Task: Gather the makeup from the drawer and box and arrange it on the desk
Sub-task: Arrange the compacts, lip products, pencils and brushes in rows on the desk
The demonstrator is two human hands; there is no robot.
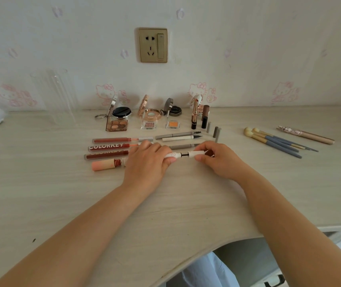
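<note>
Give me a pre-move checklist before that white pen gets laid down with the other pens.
1. Left hand holds white pen body: ok.
2. Right hand holds cap: ok.
3. Cap fully off the dark tip: cannot tell.
4. Free desk in front of the grey pen: ok.
5. Loose grey caps clear of the hands: ok.

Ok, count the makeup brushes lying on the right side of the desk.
4, lying side by side as one fan on the right of the desk: the nearest brush, the second brush, the third brush and the farthest brush. Their overlap could hide another.
</note>
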